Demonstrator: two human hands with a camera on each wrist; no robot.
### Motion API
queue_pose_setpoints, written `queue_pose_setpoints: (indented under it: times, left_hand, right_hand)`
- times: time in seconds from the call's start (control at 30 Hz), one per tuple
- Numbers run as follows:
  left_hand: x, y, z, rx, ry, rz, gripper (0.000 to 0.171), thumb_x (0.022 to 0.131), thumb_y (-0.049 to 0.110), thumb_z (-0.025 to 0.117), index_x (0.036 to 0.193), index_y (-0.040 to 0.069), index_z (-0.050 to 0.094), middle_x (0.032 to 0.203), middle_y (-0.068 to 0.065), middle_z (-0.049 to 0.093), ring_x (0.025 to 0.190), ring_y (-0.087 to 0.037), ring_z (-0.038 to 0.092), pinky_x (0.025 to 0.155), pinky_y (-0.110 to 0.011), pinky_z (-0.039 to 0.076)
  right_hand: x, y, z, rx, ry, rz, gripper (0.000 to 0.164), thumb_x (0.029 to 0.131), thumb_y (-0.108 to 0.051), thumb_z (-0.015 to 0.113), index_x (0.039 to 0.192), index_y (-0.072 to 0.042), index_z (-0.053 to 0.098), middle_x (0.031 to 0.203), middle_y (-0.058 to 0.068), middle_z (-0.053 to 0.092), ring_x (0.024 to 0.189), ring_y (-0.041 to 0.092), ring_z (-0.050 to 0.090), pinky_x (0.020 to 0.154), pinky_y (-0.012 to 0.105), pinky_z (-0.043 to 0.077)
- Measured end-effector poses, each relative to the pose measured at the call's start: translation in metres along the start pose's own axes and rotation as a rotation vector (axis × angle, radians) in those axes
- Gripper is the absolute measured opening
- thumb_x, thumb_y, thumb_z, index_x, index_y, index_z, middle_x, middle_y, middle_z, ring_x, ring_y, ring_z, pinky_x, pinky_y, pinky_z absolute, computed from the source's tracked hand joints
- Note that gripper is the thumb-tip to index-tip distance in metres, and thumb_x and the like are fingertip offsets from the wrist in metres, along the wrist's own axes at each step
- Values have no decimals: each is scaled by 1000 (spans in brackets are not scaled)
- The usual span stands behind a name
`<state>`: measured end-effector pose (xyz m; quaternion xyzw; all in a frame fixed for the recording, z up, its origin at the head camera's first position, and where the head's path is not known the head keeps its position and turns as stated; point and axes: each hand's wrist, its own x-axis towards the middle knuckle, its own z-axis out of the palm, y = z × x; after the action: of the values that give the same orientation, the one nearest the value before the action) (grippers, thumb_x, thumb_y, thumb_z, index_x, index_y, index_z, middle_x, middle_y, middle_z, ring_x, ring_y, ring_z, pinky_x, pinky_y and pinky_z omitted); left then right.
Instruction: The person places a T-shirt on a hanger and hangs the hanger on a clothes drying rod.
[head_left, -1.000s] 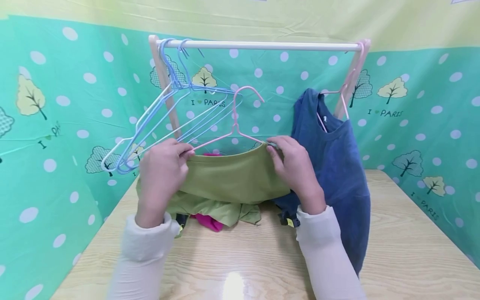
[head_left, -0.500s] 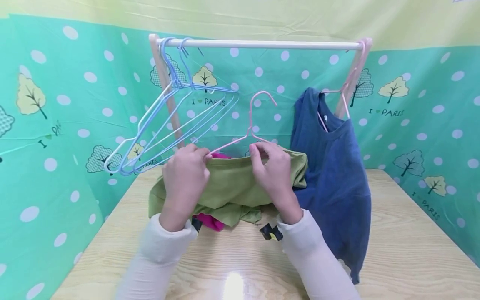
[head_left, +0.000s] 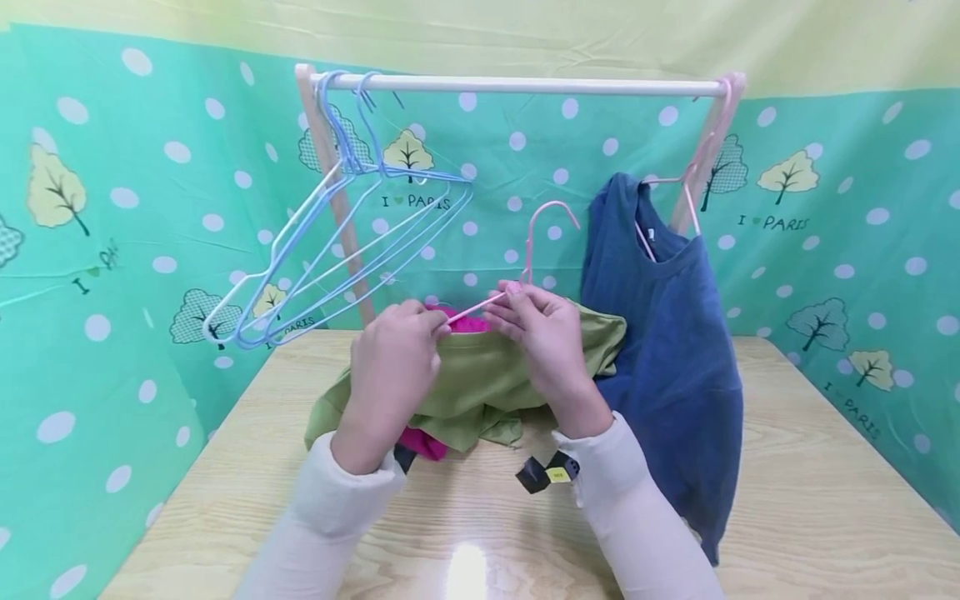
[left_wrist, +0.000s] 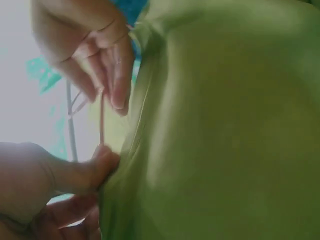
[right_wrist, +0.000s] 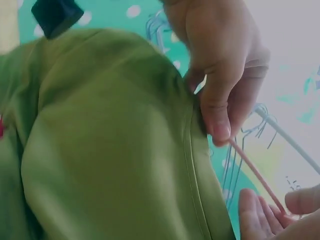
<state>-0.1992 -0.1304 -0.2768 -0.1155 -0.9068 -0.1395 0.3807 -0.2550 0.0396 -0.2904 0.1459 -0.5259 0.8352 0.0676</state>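
An olive-green garment (head_left: 472, 375) with a stitched edge hangs from a pink clothes hanger (head_left: 529, 246), whose hook points up. My left hand (head_left: 393, 367) pinches one arm of this hanger together with the garment's edge. Closer to the hook, my right hand (head_left: 543, 337) holds the hanger between thumb and fingers. In the right wrist view, the bare pink rod of the hanger (right_wrist: 260, 177) runs between both hands. The green cloth (left_wrist: 225, 120) fills much of the left wrist view. The hanger's far arm is hidden behind my right hand and the garment.
A rack with a white rail (head_left: 525, 84) stands behind. Several blue and white hangers (head_left: 300, 242) hang at its left end. A navy garment (head_left: 667, 358) hangs on another pink hanger at the right. Magenta cloth (head_left: 423, 444) lies on the wooden table (head_left: 420, 542).
Both hands and the pink hanger have moved right and somewhat lower. My right hand has shifted from the garment's edge along the hanger towards its hook, leaving the garment's right side drooping.
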Motion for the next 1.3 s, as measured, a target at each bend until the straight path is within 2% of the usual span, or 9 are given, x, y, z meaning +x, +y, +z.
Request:
queue_pose_setpoints:
  times: [0.17, 0.4, 0.5, 0.67, 0.77, 0.87, 1.0, 1.1, 1.3]
  left_hand:
    - [0, -2, -6, -65, -88, -12, 11, 89, 13, 81, 100, 10, 83, 92, -6, 75, 79, -30, 71, 58, -43, 58]
    - [3, -11, -17, -153, -176, -15, 16, 90, 15, 80, 104, 7, 80, 96, -7, 74, 78, -25, 69, 64, -40, 57]
    - [4, -22, -25, -207, -104, 12, 16, 91, 15, 79, 103, 4, 79, 95, -9, 74, 74, -23, 65, 64, -37, 53]
    - [5, -39, -46, -233, 130, 39, 15, 91, 10, 79, 103, 0, 77, 90, -13, 72, 76, -27, 64, 69, -38, 51]
    - [4, -46, -60, -216, 272, 9, 16, 92, 8, 78, 105, -1, 77, 91, -16, 73, 78, -31, 66, 73, -40, 49]
    - [3, -51, -70, -182, 360, -64, 16, 93, 7, 76, 106, -3, 77, 93, -19, 73, 80, -34, 65, 74, -42, 47]
    - [2, -57, -76, -128, 395, -146, 18, 94, 6, 74, 108, -5, 76, 99, -23, 72, 88, -42, 60, 75, -48, 43]
    - [1, -62, -77, -92, 384, -189, 20, 93, 3, 73, 111, -5, 75, 105, -24, 71, 94, -45, 56, 77, -52, 43]
    - [0, -67, -78, -57, 237, -264, 30, 92, 4, 76, 120, -3, 72, 114, -25, 70, 98, -45, 56, 82, -56, 44]
  right_hand:
    - [-1, 3, 7, 228, 41, 99, 13, 104, 1, 55, 109, 10, 63, 93, 13, 72, 87, 20, 75, 88, 38, 59]
    - [-5, 11, 13, 217, 58, 97, 14, 106, -1, 50, 112, 10, 58, 92, 10, 71, 85, 17, 74, 86, 33, 60]
    - [-7, 11, 12, 198, 55, 111, 13, 106, -1, 49, 110, 7, 58, 94, 12, 70, 85, 17, 74, 86, 33, 60]
    - [-5, 5, 16, 171, 34, 115, 13, 107, -3, 49, 105, 0, 61, 94, 11, 69, 86, 17, 73, 87, 32, 60]
    - [0, -3, 23, 139, 10, 115, 13, 107, -6, 48, 105, -1, 60, 95, 10, 69, 88, 17, 72, 86, 30, 59]
    - [7, -15, 31, 87, -12, 127, 13, 108, -8, 47, 105, -3, 59, 96, 8, 68, 90, 17, 70, 86, 30, 58]
    - [18, -34, 38, 22, -36, 155, 14, 109, -10, 45, 105, -5, 57, 98, 8, 63, 91, 19, 66, 90, 33, 57]
    - [26, -51, 43, -17, -49, 160, 15, 109, -10, 43, 104, -5, 57, 98, 9, 60, 89, 20, 64, 91, 35, 55]
    - [41, -88, 52, -100, -48, 168, 17, 110, -11, 42, 103, -4, 55, 95, 9, 57, 87, 21, 60, 85, 33, 53]
